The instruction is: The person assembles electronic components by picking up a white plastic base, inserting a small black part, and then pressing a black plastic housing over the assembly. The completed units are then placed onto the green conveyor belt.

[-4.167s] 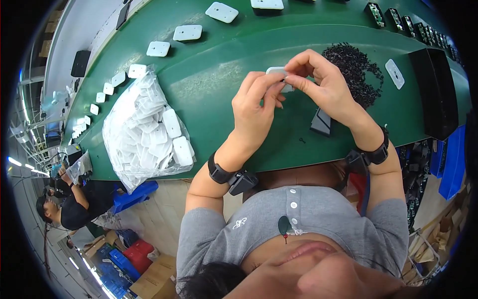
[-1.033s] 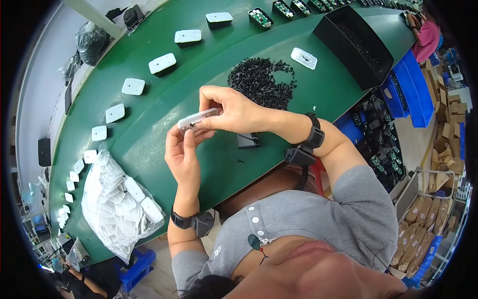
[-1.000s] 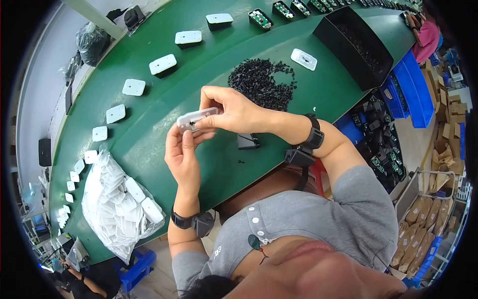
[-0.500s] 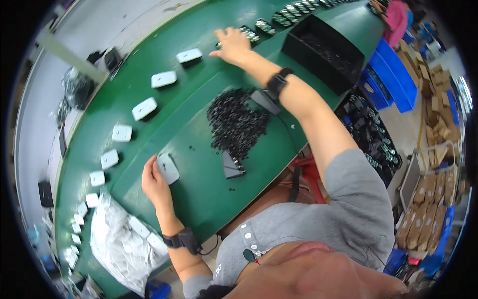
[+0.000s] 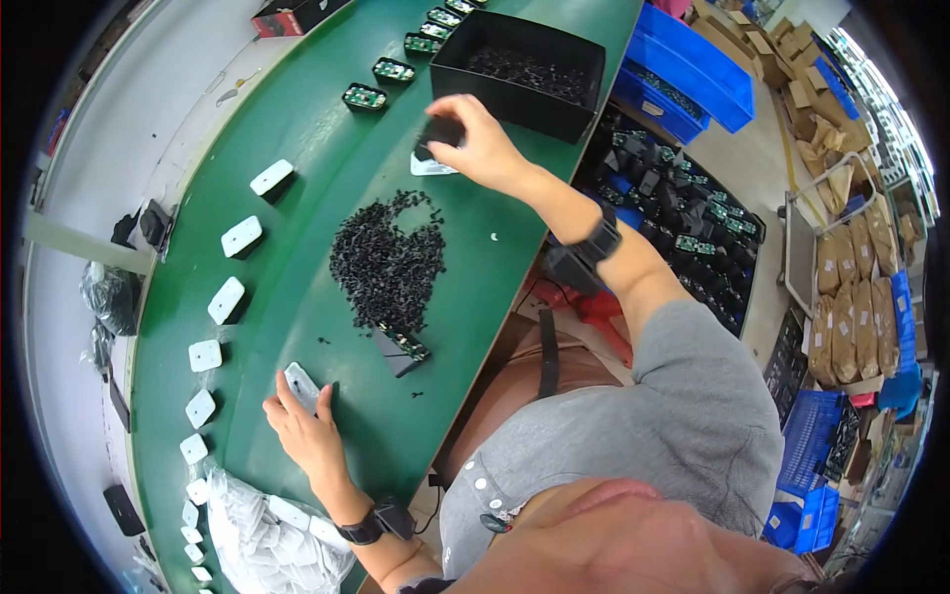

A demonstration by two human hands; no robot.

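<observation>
- Left hand (image 5: 309, 431), lower left of the frame, lies flat on the green worktop (image 5: 297, 129), fingers spread wide over a small white rectangular plastic cover (image 5: 301, 386).
- Right hand (image 5: 482, 148), upper middle, fingers pinched around a small black plastic block (image 5: 442, 132), just beside the black open tray (image 5: 465, 74).
- Pile of tiny black plastic bits (image 5: 386, 262) sits between the hands.

The right hand (image 5: 482, 144) hides most of the small black part (image 5: 442, 130) it grips.
</observation>
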